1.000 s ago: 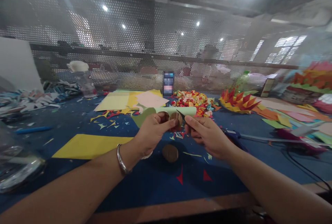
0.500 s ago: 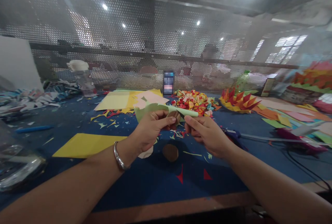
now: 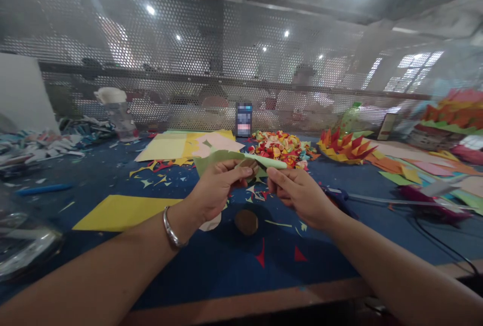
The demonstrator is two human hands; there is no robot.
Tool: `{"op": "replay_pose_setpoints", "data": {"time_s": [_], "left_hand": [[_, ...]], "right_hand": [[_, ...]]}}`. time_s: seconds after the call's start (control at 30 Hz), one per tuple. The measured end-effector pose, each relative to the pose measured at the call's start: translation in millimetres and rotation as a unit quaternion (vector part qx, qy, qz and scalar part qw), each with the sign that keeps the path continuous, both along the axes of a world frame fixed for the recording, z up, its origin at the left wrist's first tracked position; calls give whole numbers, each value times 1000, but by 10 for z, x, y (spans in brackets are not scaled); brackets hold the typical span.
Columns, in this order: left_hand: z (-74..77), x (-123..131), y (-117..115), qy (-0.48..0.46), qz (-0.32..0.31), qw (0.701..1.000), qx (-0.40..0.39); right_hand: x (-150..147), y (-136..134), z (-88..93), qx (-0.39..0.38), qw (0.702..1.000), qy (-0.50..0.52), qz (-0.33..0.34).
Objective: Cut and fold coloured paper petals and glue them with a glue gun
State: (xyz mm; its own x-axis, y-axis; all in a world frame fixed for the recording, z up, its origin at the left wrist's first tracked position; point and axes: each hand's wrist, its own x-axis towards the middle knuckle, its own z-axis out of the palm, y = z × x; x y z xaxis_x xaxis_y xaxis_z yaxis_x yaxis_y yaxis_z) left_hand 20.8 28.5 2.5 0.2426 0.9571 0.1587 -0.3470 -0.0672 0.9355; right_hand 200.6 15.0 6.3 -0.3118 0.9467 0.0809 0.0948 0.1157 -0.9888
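Paper, light green with a paler curled end, is above the bench. Your left hand pinches it and a brown disc, your right hand a dark pointed tool.

Table set before a screen — hands at the middle, paper around.
A held disc is pinched in the left hand, just left of the right hand; a loose disc is placed nearer the table's edge. Beyond the left forearm a flat sheet is laid, a pen farther left. Behind the hands are ranged, left to right, stacked sheets, a phone and a paper pile — a corded tool at far right.
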Motion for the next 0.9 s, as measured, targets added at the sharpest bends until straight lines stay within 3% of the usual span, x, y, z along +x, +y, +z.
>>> {"op": "replay_pose_setpoints", "data": {"time_s": [0.17, 0.3, 0.53, 0.77, 0.9], "left_hand": [[1, -12, 41, -3, 48, 999, 19], [-4, -58, 76, 61, 111, 990, 61], [-30, -115, 94, 189, 109, 971, 96], [-36, -195, 127, 370, 188, 887, 201], [-42, -182, 121, 361, 168, 888, 231]], "right_hand": [[5, -19, 10, -1, 1000, 10, 2], [24, -16, 13, 18, 1000, 3, -2], [36, -1, 34, 13, 999, -29, -7], [77, -30, 96, 33, 998, -46, -18], [94, -15, 90, 38, 997, -61, -9]]}}
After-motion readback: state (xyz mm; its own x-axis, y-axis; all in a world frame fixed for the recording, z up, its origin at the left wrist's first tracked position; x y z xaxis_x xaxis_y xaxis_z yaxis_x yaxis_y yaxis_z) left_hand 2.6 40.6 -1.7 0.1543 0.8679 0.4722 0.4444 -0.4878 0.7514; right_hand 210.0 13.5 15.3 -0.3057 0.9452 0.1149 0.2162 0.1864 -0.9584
